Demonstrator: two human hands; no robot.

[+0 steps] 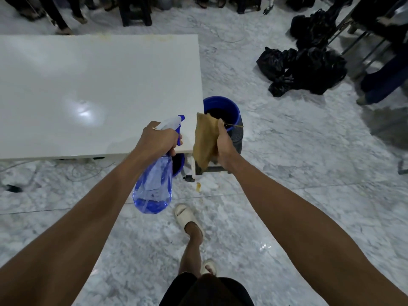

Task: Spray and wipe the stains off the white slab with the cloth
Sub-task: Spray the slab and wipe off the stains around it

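The white slab [92,89] fills the upper left of the head view, glossy, with faint yellowish stains along its far edge. My left hand [157,140] grips the neck of a clear blue spray bottle [154,186], its nozzle pointing right over the slab's near right corner. My right hand [224,146] holds a brownish-yellow cloth [204,142], which hangs down just right of the slab's corner, in front of a blue bucket.
A blue bucket [227,107] stands on the marble floor by the slab's right edge. Black plastic bags [306,67] lie at the upper right. Several people's legs and stools line the far side. Cables run on the floor under the slab. A small yellow spot [198,186] marks the floor.
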